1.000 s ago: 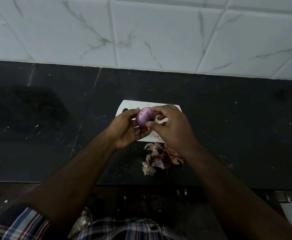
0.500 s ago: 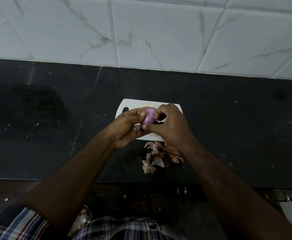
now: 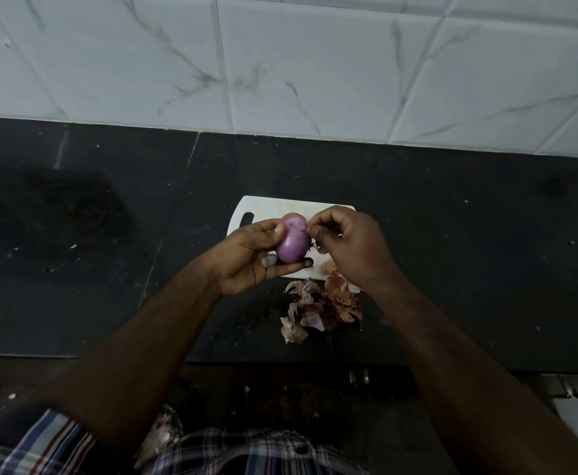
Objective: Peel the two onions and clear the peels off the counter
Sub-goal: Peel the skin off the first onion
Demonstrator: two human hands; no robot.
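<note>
A purple peeled onion (image 3: 292,242) is held above a white cutting board (image 3: 270,209). My left hand (image 3: 249,255) grips the onion from the left and below, thumb on top. My right hand (image 3: 352,248) pinches at the onion's upper right edge, where a thin bit of skin seems to sit. A pile of dry brown and pink peels (image 3: 318,308) lies on the black counter (image 3: 109,234) just in front of the board. A second onion is not visible; my hands hide most of the board.
A white tiled wall (image 3: 315,63) runs along the back of the counter. The counter's front edge lies just below the peel pile. A metal drawer handle (image 3: 575,390) shows at lower right, and a checked shirt (image 3: 246,454) at the bottom.
The onion has turned in my left hand and shows more of its purple side. My right hand has shifted up to the onion's upper right edge.
</note>
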